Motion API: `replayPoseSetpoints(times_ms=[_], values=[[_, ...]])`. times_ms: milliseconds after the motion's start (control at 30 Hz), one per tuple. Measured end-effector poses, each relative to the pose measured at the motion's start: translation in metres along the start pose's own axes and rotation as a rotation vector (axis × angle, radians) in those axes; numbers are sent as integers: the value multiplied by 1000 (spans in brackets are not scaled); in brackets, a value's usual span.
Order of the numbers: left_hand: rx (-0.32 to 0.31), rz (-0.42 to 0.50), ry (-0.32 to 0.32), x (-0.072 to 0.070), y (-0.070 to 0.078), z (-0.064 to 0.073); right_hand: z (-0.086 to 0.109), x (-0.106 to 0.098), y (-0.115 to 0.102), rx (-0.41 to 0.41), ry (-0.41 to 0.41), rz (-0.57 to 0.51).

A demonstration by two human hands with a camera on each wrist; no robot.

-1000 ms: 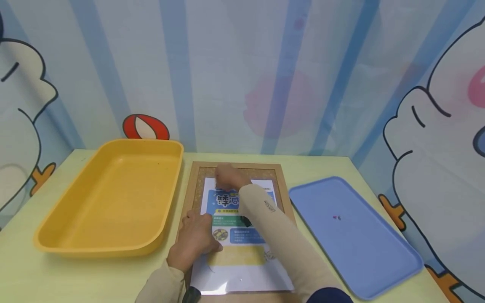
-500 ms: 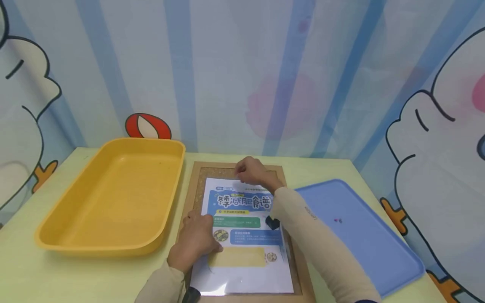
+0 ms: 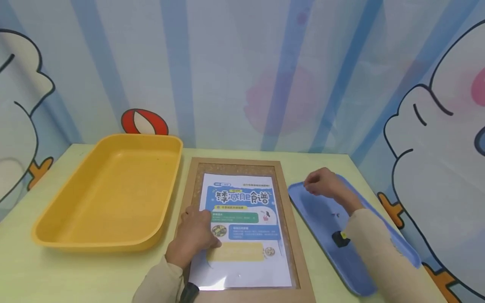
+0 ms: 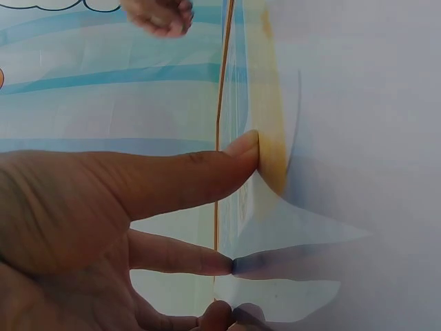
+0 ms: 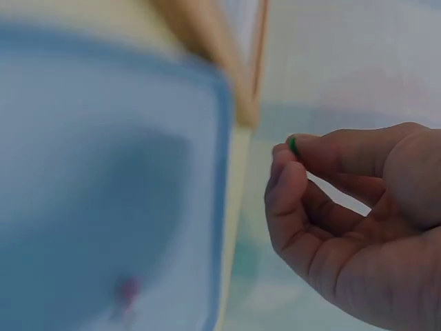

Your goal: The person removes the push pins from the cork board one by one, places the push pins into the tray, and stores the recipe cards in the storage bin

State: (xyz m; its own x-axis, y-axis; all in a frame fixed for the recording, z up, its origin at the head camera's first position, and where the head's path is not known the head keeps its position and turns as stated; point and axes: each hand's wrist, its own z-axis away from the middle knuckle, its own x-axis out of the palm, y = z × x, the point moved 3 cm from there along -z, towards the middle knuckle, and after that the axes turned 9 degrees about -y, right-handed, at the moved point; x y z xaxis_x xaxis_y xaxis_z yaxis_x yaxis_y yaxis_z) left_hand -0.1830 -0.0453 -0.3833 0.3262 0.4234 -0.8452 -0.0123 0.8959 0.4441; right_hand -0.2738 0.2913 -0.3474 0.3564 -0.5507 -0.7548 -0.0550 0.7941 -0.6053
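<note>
A printed sheet (image 3: 261,269) with Chinese lettering and a blue heading lies on a cork board (image 3: 242,169) with a wooden frame. My left hand (image 3: 193,235) presses the sheet's left edge, thumb on the paper and the other fingers spread. My right hand (image 3: 326,183) is over the far left corner of the blue tray (image 3: 322,235). Between its thumb and fingertips it pinches a small green piece (image 5: 293,145), mostly hidden by the fingers. Tiny pinkish pieces (image 3: 335,215) lie in the tray, too small to make out.
A deep yellow tub (image 3: 113,198) stands left of the board on the pale yellow table (image 3: 94,277). Behind the table hangs a striped blue curtain (image 3: 227,84) with cartoon figures. A black wrist-camera piece (image 3: 340,239) sits under my right sleeve.
My right hand has moved from the top of the board rightward to over the blue tray, uncovering the sheet's heading. The left hand stays on the sheet.
</note>
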Motion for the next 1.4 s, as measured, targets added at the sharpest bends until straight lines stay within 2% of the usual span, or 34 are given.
replayPoseSetpoints(times_ms=[100,233,400,600,833,1033,1400], values=[[-3,3,1,-1,0,0,16,-5,26,67,7,30],[-12,7,-1,-3,0,0,32,-10,48,159,26,53],[-21,21,-5,-4,0,0,42,-12,65,237,47,91],[-15,26,2,-4,1,1,50,-11,77,312,24,112],[-14,41,7,-3,2,1,50,-9,88,340,-4,92],[-20,38,-2,-3,1,1,46,-5,97,354,11,87],[-12,25,3,1,1,0,49,-2,97,347,9,94]])
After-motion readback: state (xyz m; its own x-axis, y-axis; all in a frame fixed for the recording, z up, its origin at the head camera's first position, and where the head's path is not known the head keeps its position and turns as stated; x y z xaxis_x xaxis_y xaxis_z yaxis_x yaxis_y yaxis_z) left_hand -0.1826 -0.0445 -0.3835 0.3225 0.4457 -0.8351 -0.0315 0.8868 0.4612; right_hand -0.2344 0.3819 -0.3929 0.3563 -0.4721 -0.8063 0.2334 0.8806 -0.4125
